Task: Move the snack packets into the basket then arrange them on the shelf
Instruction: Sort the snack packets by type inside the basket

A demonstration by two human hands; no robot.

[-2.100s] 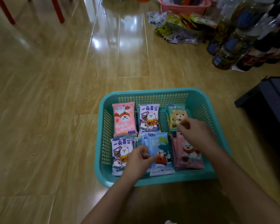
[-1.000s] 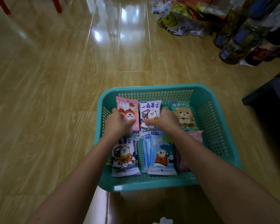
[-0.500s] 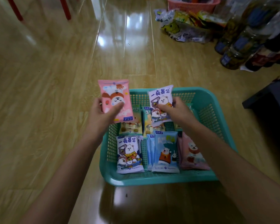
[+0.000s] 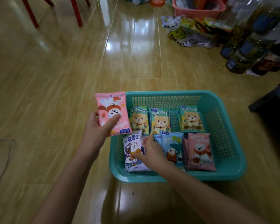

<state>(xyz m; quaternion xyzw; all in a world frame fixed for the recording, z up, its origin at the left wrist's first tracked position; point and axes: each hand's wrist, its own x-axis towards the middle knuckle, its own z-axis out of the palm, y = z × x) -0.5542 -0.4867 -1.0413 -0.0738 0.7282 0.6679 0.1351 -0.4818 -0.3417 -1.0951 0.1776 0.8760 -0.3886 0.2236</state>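
Note:
A teal plastic basket sits on the wooden floor with several snack packets lying flat in it. My left hand grips a pink packet, held up just outside the basket's left rim. My right hand is inside the basket, pinching a white-and-purple packet at the front left. Three green bear packets line the back row. A blue packet and a dusty-pink packet lie at the front right.
A pink basket and a clear bag of snacks stand at the back right, with several bottles beside them. A dark object is at the right edge. Red chair legs stand at the back left.
My right hand has brought the white-and-purple packet down from the back of the basket onto the front-left pile. My left hand still holds the pink packet, now left of the rim.

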